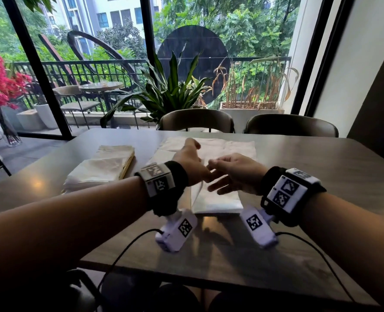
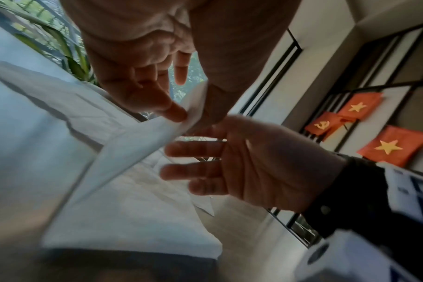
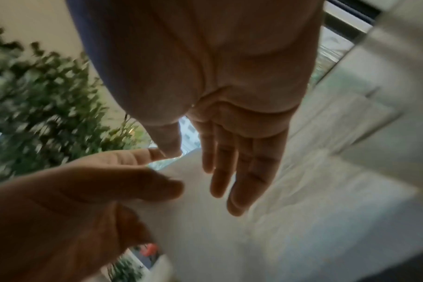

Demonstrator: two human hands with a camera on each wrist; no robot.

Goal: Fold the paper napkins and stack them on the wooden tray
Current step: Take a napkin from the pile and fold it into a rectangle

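The paper napkin (image 1: pixel 218 202) being worked lies on the grey table (image 1: pixel 321 176) just in front of the person, between the two forearms, its near part flat on the tabletop and one edge lifted up to the hands. Both forearms reach forward over the near table edge and the hands meet above that napkin. The left hand (image 1: pixel 189 164) is turned thumb-up, its thumb and forefinger pinching the raised edge of the sheet; in the left wrist view the thumb tip (image 2: pixel 176 112) presses the white strip against the finger behind it, while the other fingers curl loosely above. The right hand (image 1: pixel 233 171) sits just beside it, palm turned inward, with the fingers (image 2: pixel 191 148) nearly straight and slightly spread; its thumb and forefinger reach to the same lifted edge, but whether they actually grip it cannot be told. Farther back on the table lie unfolded white napkins (image 1: pixel 229 146), spread flat. To the left, well apart from the hands, a stack of folded napkins (image 1: pixel 96 170) rests on the wooden tray (image 1: pixel 128 164), of which only a pale edge shows.
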